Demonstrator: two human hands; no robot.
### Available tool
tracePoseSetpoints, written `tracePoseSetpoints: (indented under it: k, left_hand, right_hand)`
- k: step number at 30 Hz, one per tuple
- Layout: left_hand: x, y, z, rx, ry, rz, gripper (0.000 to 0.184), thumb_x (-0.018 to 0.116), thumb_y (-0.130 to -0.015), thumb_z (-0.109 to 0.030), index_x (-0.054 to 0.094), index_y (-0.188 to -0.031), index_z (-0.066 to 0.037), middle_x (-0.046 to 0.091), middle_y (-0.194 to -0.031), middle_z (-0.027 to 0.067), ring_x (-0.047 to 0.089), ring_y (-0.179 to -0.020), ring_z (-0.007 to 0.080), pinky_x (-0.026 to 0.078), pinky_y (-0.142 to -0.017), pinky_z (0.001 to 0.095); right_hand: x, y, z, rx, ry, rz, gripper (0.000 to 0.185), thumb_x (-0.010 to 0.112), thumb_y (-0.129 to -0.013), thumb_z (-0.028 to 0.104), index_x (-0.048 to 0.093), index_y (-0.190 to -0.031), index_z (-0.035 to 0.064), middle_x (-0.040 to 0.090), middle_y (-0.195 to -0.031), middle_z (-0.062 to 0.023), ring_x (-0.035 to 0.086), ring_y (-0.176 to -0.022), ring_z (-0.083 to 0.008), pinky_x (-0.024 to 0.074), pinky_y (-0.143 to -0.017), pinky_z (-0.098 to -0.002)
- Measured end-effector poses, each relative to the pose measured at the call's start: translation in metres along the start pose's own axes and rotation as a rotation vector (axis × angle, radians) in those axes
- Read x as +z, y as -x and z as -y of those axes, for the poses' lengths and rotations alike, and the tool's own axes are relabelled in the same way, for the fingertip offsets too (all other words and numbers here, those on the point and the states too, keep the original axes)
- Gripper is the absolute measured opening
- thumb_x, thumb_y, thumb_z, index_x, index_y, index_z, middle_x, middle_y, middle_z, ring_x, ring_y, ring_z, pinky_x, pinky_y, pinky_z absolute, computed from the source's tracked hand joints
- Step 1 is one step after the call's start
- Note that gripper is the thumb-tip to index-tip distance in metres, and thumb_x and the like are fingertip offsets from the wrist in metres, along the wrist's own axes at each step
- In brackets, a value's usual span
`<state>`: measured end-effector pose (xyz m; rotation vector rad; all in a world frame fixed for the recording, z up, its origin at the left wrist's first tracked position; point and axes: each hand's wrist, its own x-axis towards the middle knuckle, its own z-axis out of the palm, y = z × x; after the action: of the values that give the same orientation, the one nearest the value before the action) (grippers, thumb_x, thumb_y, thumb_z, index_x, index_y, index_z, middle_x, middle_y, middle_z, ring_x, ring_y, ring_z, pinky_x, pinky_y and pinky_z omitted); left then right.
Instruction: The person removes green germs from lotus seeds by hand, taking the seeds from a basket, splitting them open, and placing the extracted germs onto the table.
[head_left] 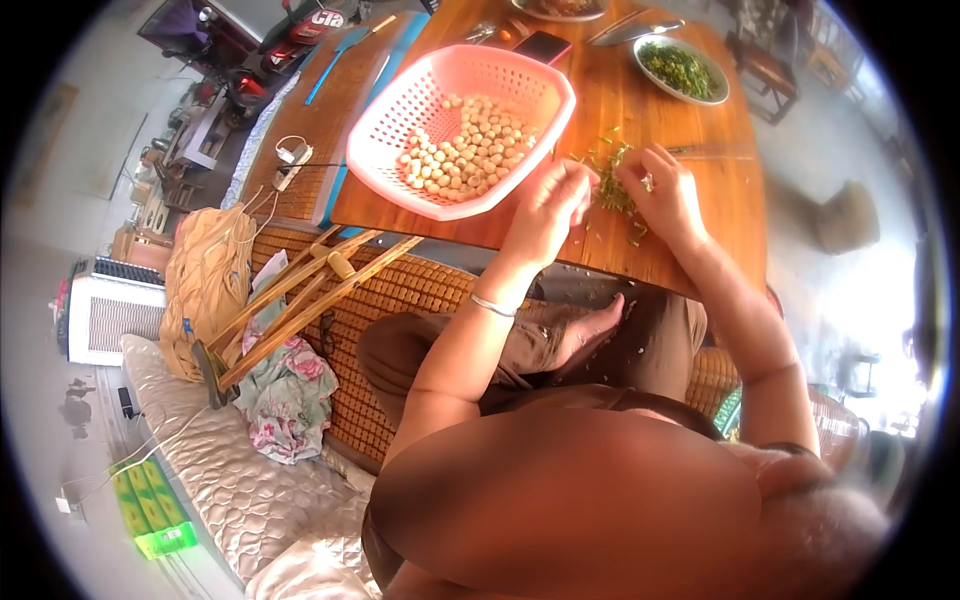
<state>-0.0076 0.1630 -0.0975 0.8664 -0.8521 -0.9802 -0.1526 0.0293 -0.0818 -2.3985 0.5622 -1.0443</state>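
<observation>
My left hand (556, 208) is at the table's near edge, its fingers curled together; whatever they hold is hidden. To its right, my right hand (668, 198) has its fingers pinched, with a small pale bit showing at the fingertips, too small to name. A loose pile of thin green shoots (616, 190) lies on the wood between the hands. Left of them stands a pink plastic basket (380, 140) with perforated walls, holding many pale round seeds (470, 150) that look like lotus seeds. A white bowl (722, 90) of similar green shoots sits farther back.
The wooden table (600, 115) also carries a dark phone (542, 47), a knife (655, 32) and a dish (560, 8) at the far edge. Wooden crutches (300, 300) lean against the table at left, beside a tan bag (210, 270) and floral cloth (290, 390).
</observation>
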Motion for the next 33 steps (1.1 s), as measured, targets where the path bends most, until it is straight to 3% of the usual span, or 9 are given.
tracePoseSetpoints:
  k: [6,13,16,20,22,23,26,30,33]
  left_hand:
    - [0.026,0.033,-0.049,-0.003,-0.171,0.211,0.023,0.044,-0.105,-0.019,0.057,-0.108,-0.001,0.038,-0.065,-0.0047,0.037,-0.057,0.0041,0.033,-0.051,0.0189]
    - [-0.035,0.0,-0.15,0.129,-0.693,-0.221,0.022,0.045,-0.104,-0.022,0.061,-0.107,-0.006,0.044,-0.071,-0.0064,0.036,-0.057,0.0004,0.029,-0.05,0.0145]
    - [-0.085,-0.044,-0.154,0.115,-1.079,-0.303,0.023,0.053,-0.099,-0.021,0.066,-0.101,-0.003,0.063,-0.082,0.0006,0.055,-0.067,0.0098,0.046,-0.061,0.0269]
    - [-0.119,-0.081,-0.14,-0.096,-1.467,-0.231,0.024,0.06,-0.093,-0.025,0.069,-0.095,-0.003,0.067,-0.078,0.01,0.066,-0.075,0.0149,0.051,-0.064,0.0314]
    - [-0.125,-0.094,-0.129,-0.146,-1.742,-0.162,0.024,0.065,-0.088,-0.028,0.071,-0.093,-0.005,0.069,-0.084,0.0169,0.069,-0.083,0.026,0.053,-0.076,0.0381]
    - [-0.128,-0.101,-0.125,-0.243,-1.718,-0.147,0.023,0.065,-0.087,-0.027,0.071,-0.094,-0.005,0.07,-0.093,0.0196,0.068,-0.09,0.033,0.051,-0.083,0.0411]
    - [-0.137,-0.11,-0.112,-0.211,-1.862,0.024,0.02,0.063,-0.087,-0.023,0.071,-0.094,-0.006,0.069,-0.095,0.0213,0.068,-0.093,0.0341,0.052,-0.082,0.0419]
    - [-0.162,-0.123,-0.096,-0.182,-1.77,0.11,0.027,0.06,-0.085,-0.015,0.068,-0.106,0.001,0.067,-0.1,0.0263,0.066,-0.098,0.0387,0.05,-0.085,0.0465]
    - [-0.182,-0.123,-0.087,-0.149,-1.348,0.241,0.035,0.058,-0.09,-0.016,0.065,-0.12,0.0,0.069,-0.11,0.0186,0.065,-0.106,0.0242,0.047,-0.094,0.0364]
  right_hand:
    - [0.0,0.003,0.002,-0.004,-0.052,-0.043,0.006,0.063,-0.085,0.005,0.062,-0.091,0.0034,0.064,-0.086,-0.0136,0.064,-0.081,-0.0339,0.0518,-0.069,-0.0399]
    - [-0.001,0.005,0.002,0.021,-0.128,-0.035,0.008,0.052,-0.09,0.006,0.059,-0.091,0.0023,0.063,-0.085,-0.0182,0.062,-0.084,-0.0385,0.0506,-0.073,-0.0429]
    - [-0.004,0.004,0.003,0.029,-0.176,0.009,0.01,0.051,-0.092,0.01,0.056,-0.091,0.0016,0.062,-0.085,-0.02,0.061,-0.082,-0.0404,0.0495,-0.071,-0.0446]
    - [0.001,0.006,-0.006,-0.005,-0.109,-0.005,0.011,0.051,-0.092,0.01,0.052,-0.086,0.0012,0.059,-0.08,-0.0207,0.058,-0.078,-0.0422,0.0472,-0.068,-0.0473]
    - [-0.001,0.007,-0.005,-0.043,-0.046,0.0,0.011,0.053,-0.091,0.01,0.051,-0.085,0.0013,0.058,-0.078,-0.0208,0.057,-0.077,-0.0428,0.0466,-0.067,-0.0482]
    - [0.001,0.008,-0.002,-0.067,-0.071,-0.052,0.009,0.054,-0.089,0.009,0.051,-0.085,0.0016,0.057,-0.077,-0.0206,0.057,-0.076,-0.043,0.0465,-0.067,-0.0486]
    - [0.003,0.005,0.0,-0.138,-0.09,-0.184,0.01,0.06,-0.081,-0.001,0.053,-0.087,0.0021,0.056,-0.08,-0.0208,0.057,-0.075,-0.0429,0.0463,-0.064,-0.0465]
    - [0.011,0.008,-0.009,-0.071,-0.062,-0.13,0.013,0.064,-0.079,0.004,0.058,-0.089,0.0059,0.06,-0.081,-0.0164,0.06,-0.08,-0.0398,0.0501,-0.07,-0.0449]
    - [0.006,0.009,-0.007,-0.076,-0.041,-0.096,0.008,0.063,-0.083,0.013,0.058,-0.084,0.0068,0.062,-0.081,-0.0155,0.061,-0.08,-0.0389,0.051,-0.069,-0.0471]
